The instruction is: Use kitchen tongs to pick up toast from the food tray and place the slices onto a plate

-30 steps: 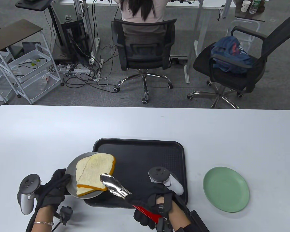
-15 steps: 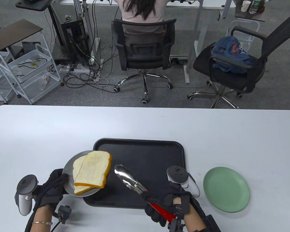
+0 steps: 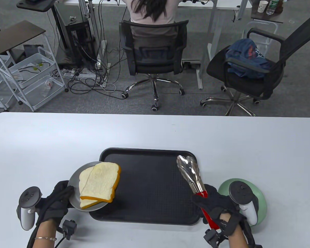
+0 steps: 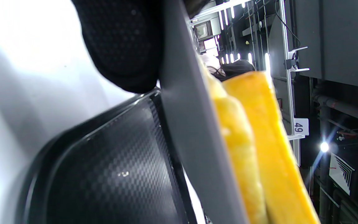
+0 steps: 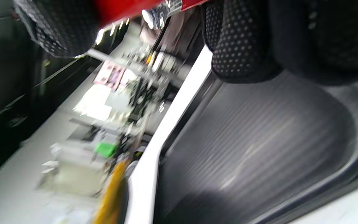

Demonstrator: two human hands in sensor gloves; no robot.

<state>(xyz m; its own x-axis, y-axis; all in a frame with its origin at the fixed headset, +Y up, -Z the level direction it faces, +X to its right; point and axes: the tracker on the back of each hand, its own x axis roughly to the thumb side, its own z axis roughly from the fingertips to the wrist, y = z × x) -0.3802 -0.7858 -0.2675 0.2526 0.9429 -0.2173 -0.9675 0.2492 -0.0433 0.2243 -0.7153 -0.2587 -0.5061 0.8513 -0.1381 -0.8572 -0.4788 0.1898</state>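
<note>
Two toast slices (image 3: 100, 180) lie stacked on a grey plate (image 3: 73, 178). My left hand (image 3: 63, 192) grips this plate by its near-left rim, over the left edge of the black food tray (image 3: 155, 186). In the left wrist view the plate's edge (image 4: 191, 140) and the yellow crusts (image 4: 259, 155) hang above the tray (image 4: 104, 174). My right hand (image 3: 209, 201) grips the red handle of the steel tongs (image 3: 190, 170) at the tray's right edge. Their tips are together, point away from me and hold nothing. The red handle (image 5: 126, 9) shows in the blurred right wrist view.
A green plate (image 3: 259, 192) sits on the white table right of the tray, partly hidden by my right hand and its tracker. Beyond the table's far edge stand office chairs, a seated person, cables and a wire cart.
My right hand has swung the empty tongs from the toast to the tray's right edge, now reaching over the green plate. The left hand keeps the grey plate almost where it was.
</note>
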